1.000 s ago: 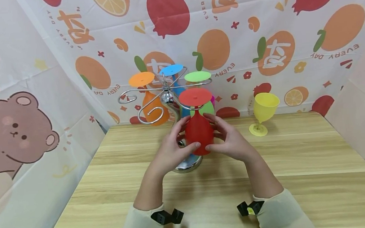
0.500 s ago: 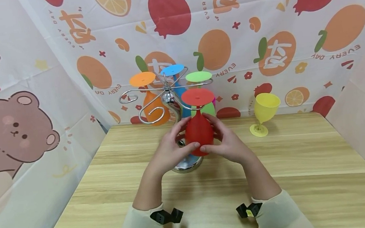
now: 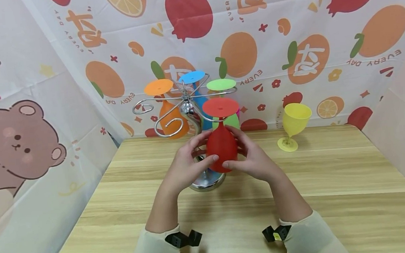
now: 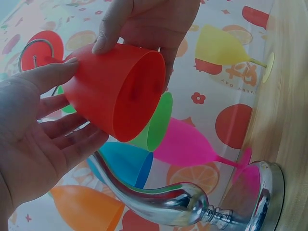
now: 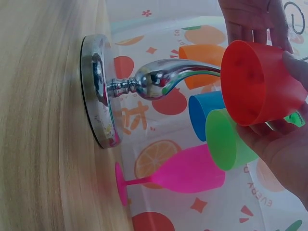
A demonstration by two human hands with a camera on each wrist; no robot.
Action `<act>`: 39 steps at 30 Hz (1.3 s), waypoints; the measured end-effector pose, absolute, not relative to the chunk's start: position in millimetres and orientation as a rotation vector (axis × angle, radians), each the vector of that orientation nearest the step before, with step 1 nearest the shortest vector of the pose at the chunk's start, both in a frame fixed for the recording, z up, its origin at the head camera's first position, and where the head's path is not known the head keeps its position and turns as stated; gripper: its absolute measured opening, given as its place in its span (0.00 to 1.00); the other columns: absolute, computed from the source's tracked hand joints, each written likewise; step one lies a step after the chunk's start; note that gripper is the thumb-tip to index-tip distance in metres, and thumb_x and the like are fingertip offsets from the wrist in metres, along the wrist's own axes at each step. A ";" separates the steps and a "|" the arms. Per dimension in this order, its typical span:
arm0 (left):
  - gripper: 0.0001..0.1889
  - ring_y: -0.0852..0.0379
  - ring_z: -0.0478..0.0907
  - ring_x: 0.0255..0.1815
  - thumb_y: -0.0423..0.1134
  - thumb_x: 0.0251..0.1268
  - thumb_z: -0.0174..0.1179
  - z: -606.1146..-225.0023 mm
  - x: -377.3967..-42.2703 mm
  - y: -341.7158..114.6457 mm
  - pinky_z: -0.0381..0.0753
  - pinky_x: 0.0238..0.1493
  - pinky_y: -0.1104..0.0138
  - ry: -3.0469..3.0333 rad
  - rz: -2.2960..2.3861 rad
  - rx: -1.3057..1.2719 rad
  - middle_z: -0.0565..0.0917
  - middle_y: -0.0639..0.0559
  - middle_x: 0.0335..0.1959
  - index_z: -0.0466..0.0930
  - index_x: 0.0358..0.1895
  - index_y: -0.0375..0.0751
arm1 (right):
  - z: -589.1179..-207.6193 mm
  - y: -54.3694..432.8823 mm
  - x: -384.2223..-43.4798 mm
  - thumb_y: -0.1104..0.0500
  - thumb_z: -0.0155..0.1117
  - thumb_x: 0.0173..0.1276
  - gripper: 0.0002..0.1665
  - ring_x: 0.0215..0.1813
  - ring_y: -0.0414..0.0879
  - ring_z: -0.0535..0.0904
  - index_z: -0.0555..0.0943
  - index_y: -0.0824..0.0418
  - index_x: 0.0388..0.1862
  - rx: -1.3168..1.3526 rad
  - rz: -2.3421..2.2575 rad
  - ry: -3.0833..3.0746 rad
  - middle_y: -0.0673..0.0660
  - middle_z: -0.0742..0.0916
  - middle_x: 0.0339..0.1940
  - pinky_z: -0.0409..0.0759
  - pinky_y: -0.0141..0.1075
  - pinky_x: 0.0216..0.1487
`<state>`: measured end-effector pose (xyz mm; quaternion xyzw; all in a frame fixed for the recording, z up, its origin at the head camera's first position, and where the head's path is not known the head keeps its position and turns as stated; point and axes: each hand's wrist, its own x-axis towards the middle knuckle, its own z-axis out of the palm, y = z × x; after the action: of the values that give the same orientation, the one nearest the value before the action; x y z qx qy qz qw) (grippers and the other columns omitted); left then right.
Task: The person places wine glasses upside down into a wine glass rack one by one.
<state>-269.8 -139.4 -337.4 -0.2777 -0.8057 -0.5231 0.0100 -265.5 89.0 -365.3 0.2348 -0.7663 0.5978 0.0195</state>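
A red plastic goblet (image 3: 221,147) hangs upside down at the front arm of a chrome glass rack (image 3: 193,113), its round foot above the wire. My left hand (image 3: 185,164) holds the bowl from the left, thumb at the front and fingers behind. From the right, my right hand (image 3: 257,160) holds the same bowl, its thumb low on the front. The left wrist view shows the goblet's open rim facing the table. Orange (image 3: 173,121), blue (image 3: 199,102) and green (image 3: 221,84) goblets hang upside down from other arms. The red bowl partly hides the green one.
A yellow goblet (image 3: 296,120) stands upright on the wooden table (image 3: 323,180) at the back right. Behind the rack a pink goblet (image 5: 190,168) stands upright, mostly hidden in the head view. The rack's round base (image 3: 207,182) sits below my hands. A printed cloth (image 3: 267,0) backs the table.
The right thumb has slid slightly left on the bowl, and the left thumb has shifted a little up and left. The red goblet stays at the rack arm, nearly still.
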 end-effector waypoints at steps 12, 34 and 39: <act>0.34 0.53 0.73 0.64 0.41 0.62 0.69 -339.1 -272.3 -138.7 0.82 0.56 0.54 -2.493 -1.657 -0.873 0.74 0.57 0.65 0.66 0.72 0.53 | -361.6 92.4 -262.7 0.58 0.77 0.57 0.54 0.70 0.52 0.67 0.57 0.38 0.76 0.702 1.845 -2.393 0.47 0.70 0.71 0.79 0.50 0.60; 0.24 0.47 0.73 0.63 0.46 0.71 0.59 -373.0 -315.8 -148.6 0.78 0.60 0.50 -2.410 -1.490 -0.534 0.76 0.44 0.61 0.72 0.66 0.39 | -360.1 95.3 -266.1 0.60 0.77 0.55 0.54 0.70 0.52 0.68 0.59 0.38 0.76 0.699 1.901 -2.329 0.49 0.72 0.70 0.79 0.50 0.60; 0.25 0.48 0.75 0.61 0.46 0.72 0.58 -386.1 -327.9 -143.6 0.79 0.59 0.51 -2.332 -1.548 -0.575 0.77 0.44 0.63 0.70 0.67 0.38 | -361.5 92.3 -267.1 0.60 0.76 0.56 0.53 0.70 0.52 0.68 0.59 0.38 0.76 0.733 1.906 -2.324 0.49 0.72 0.70 0.78 0.50 0.62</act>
<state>-327.9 -143.6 -386.1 -0.1994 -0.8078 -0.5363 0.1417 -267.1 92.3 -361.5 0.2370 -0.7509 0.6160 0.0240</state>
